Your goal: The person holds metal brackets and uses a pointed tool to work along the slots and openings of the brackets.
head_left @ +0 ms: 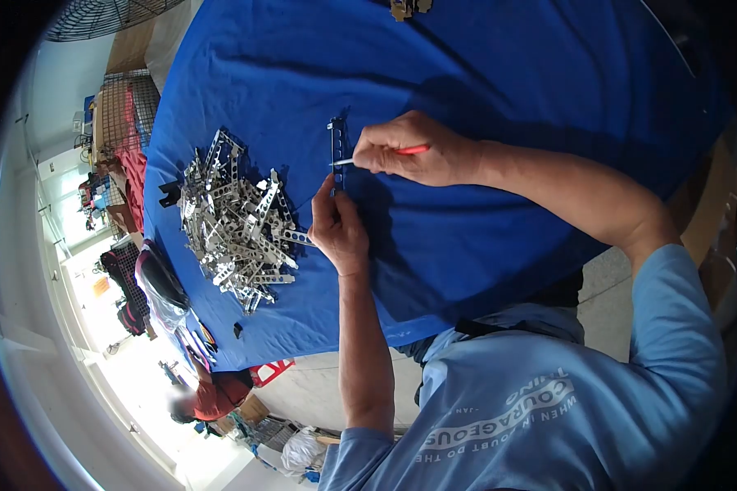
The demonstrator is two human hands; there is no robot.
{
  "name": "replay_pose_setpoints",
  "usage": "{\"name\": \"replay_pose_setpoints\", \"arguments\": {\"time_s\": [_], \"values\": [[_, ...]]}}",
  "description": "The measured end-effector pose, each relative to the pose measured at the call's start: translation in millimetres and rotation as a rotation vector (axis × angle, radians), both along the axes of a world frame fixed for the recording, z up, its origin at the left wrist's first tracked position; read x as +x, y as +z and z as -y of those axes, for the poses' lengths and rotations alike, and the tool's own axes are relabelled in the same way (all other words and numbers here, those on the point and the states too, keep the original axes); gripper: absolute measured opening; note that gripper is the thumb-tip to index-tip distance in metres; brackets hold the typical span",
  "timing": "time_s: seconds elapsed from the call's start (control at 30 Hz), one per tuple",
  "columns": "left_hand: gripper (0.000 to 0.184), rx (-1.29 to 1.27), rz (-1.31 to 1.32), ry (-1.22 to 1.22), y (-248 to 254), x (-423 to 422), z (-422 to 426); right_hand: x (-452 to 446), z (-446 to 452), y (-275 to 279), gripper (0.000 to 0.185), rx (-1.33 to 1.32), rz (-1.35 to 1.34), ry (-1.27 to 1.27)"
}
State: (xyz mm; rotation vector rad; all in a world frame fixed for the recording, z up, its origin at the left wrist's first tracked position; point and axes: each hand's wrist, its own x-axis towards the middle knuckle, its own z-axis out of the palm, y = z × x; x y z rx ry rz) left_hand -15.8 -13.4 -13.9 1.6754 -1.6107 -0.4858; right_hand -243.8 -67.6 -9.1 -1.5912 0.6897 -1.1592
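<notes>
My left hand point(340, 231) is closed, pinching the lower end of a narrow metal bracket with a row of holes point(336, 141). The bracket points away from me over the blue cloth. In my closed right hand point(413, 149) is a slim pen-like tool with a red end point(413, 150). Its pale shaft crosses the bracket just above my left fingertips; whether its tip touches the metal I cannot tell. Left of my left hand lies a heap of loose perforated metal brackets point(241, 221), one of them reaching close to the hand.
Blue cloth point(499, 270) covers the table. A small black piece point(237, 331) and a black clip-like part point(169, 194) lie near the heap. Brownish parts point(408, 8) sit at the far edge. Another person in red point(221, 395) is beyond the table, near a red stool point(271, 371).
</notes>
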Motion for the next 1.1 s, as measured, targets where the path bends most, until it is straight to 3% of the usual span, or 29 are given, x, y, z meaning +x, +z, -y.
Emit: {"name": "replay_pose_setpoints", "arguments": {"time_s": [0.47,0.57,0.77,0.97,1.1], "values": [[0.029,0.026,0.065,-0.039,2.5,3.6,-0.6,-2.5,-0.6,8.1,0.033,-0.008,-0.089,-0.006],[0.029,0.049,0.025,-0.020,3.5,1.5,-1.1,-0.8,0.6,4.3,0.032,0.192,-0.002,0.029],[0.030,0.038,0.012,-0.037,1.4,4.2,-0.4,2.9,3.6,1.4,0.032,0.053,0.022,-0.010],[0.029,0.030,-0.056,-0.060,0.7,4.2,-0.9,-2.6,1.6,4.3,0.032,0.218,0.059,0.043],[0.028,0.041,-0.092,-0.028,1.6,1.2,0.3,2.1,3.0,-3.1,0.033,0.050,0.006,0.027]]}}
